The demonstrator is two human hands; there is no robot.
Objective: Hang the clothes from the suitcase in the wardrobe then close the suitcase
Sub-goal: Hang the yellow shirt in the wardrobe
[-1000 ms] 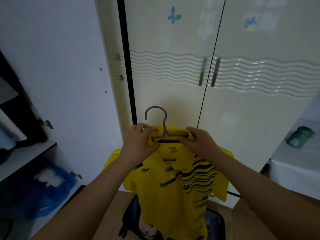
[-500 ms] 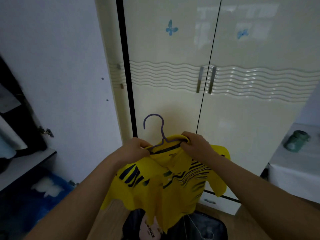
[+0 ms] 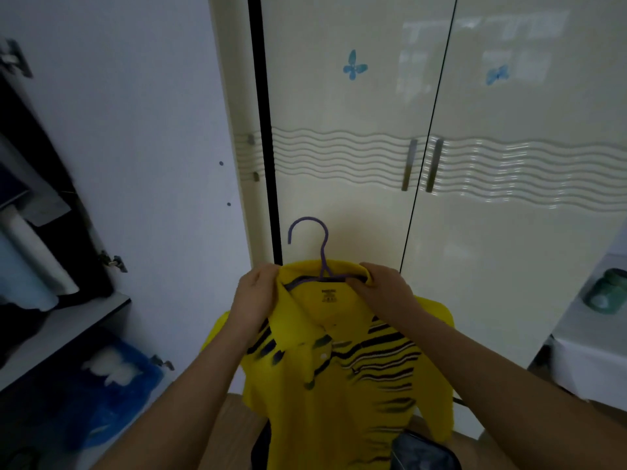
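- Yellow polo shirt (image 3: pixel 325 378) with dark stripes hangs on a purple hanger (image 3: pixel 314 247), held up in front of the closed wardrobe doors (image 3: pixel 346 205); hook upright, pointing left.
- Left hand (image 3: pixel 254 300) grips the left side of the collar; fingers curled into the fabric.
- Right hand (image 3: pixel 381 288) pinches the right side of the collar, at the hanger's arm.
- Dark suitcase (image 3: pixel 424 451) partly visible below the shirt hem, on the wood floor (image 3: pixel 234 429).
- Open wardrobe door (image 3: pixel 135 147) at left; shelf (image 3: pixel 64 334) beyond it, blue bag (image 3: pixel 112 391) beneath.
- Green jar (image 3: pixel 605 293) on the white table (image 3: pixel 590 347) at right edge.
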